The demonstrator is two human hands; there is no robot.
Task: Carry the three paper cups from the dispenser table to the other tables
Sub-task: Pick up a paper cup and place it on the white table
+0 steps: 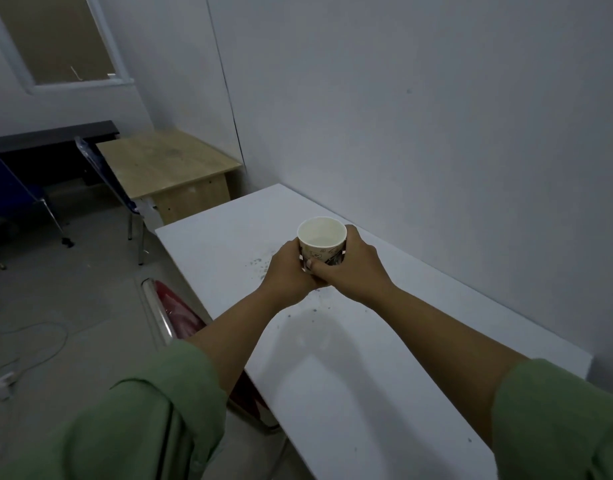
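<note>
blue chair [101,174], floor cable [38,344], window [56,39]

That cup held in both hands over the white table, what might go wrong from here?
Two risks. The paper cup is thin, and both the left hand and the right hand wrap it, so a hard squeeze might buckle it and slop out whatever it holds. The white table is narrow, and the cup hangs nearer its open left edge than the wall, so setting it down carelessly could tip it off.
</note>
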